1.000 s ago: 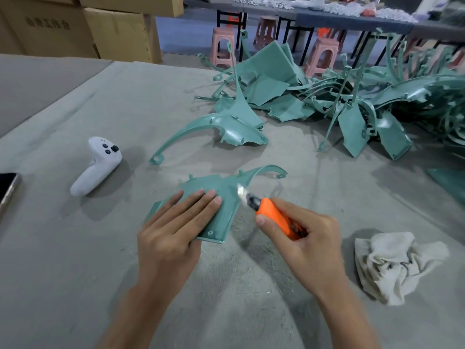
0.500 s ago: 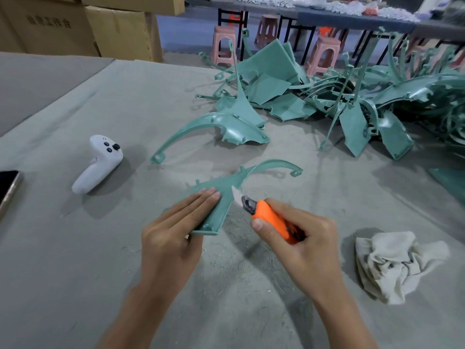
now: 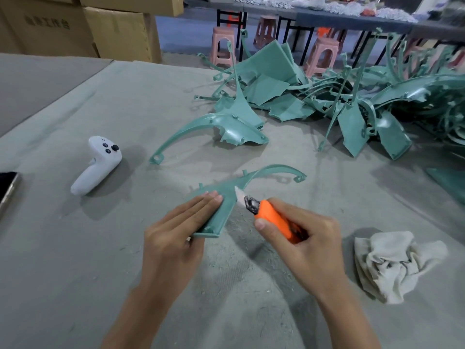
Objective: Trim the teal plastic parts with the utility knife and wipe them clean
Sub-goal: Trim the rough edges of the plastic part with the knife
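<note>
A teal plastic part (image 3: 227,200) with a long curved arm sits tilted on the grey table in front of me. My left hand (image 3: 173,235) holds it, fingers laid straight along its upper face and thumb hidden beneath. My right hand (image 3: 307,238) grips an orange utility knife (image 3: 271,215). Its blade tip touches the part's right edge, where the flat panel meets the arm. A crumpled beige cloth (image 3: 395,263) lies to the right of my right hand.
Another teal part (image 3: 226,129) lies just beyond, in front of a big pile of teal parts (image 3: 352,102) at the back right. A white controller (image 3: 98,165) and a phone (image 3: 7,190) lie at the left. Cardboard boxes (image 3: 120,31) and pink stools (image 3: 222,46) stand behind the table.
The teal part went from lying flat under my left palm to tilted up on edge, its arm swung right. The knife blade moved up along the part's right edge.
</note>
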`<state>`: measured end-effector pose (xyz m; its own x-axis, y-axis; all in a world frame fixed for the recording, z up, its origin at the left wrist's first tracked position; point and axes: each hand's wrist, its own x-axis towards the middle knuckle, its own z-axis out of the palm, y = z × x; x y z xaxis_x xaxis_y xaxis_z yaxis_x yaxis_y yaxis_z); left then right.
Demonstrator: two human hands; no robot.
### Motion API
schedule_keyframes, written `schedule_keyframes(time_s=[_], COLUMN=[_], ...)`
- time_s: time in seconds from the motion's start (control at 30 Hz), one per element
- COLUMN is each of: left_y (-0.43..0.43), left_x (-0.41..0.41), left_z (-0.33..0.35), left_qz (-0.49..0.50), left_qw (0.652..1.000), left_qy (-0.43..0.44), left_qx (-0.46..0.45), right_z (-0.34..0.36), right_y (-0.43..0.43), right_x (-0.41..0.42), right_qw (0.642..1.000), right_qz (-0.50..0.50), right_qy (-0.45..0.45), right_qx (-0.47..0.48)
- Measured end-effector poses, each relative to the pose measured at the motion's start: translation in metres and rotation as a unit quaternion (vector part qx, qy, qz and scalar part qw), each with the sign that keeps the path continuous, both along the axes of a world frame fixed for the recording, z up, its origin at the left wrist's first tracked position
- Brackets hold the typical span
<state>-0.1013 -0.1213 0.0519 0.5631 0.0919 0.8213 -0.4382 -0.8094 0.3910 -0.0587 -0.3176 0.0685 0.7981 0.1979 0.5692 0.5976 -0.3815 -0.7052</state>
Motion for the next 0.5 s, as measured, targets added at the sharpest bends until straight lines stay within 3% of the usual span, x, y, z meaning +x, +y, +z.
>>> schedule_keyframes(time_s=[0.17, 0.33, 0.5], left_y=[0.002, 0.002, 0.003], left_x=[0.000, 0.000, 0.002], left_z=[-0.001, -0.003, -0.004], left_qz=[0.004, 0.003, 0.027], left_qw=[1.000, 0.999, 0.998], left_qy=[-0.006, -0.009, -0.009], left_qx=[0.023, 0.047, 0.059], right_z=[0.002, 0.002, 0.000], right_y=[-0.010, -0.007, -0.002], right_x=[0.011, 0.003, 0.007], right_qw=[0.998, 0.999, 0.999], right_qz=[-0.045, 0.020, -0.002], right_qy=[0.032, 0.032, 0.047], right_qx=[0.003, 0.002, 0.000])
